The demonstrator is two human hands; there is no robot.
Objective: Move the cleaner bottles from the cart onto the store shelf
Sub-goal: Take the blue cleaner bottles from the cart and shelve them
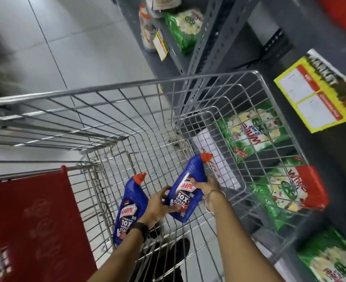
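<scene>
Two blue cleaner bottles with red caps are inside the wire cart (107, 89). One bottle (128, 208) lies on the cart floor by the near left corner. The other bottle (190, 176) is raised and tilted, cap pointing away from me. My right hand (206, 185) grips it around its upper body. My left hand (157, 202) has its fingers curled on the lower left edge of that same bottle, right beside the lying one. The grey metal store shelf (206, 43) stands along the cart's right side.
Green detergent bags (249, 133) fill the lower shelf levels behind the cart's right wall. A yellow price tag (310, 98) hangs off a shelf edge. The cart's red seat flap (31, 220) is at my left. Grey tiled floor (66, 37) lies ahead.
</scene>
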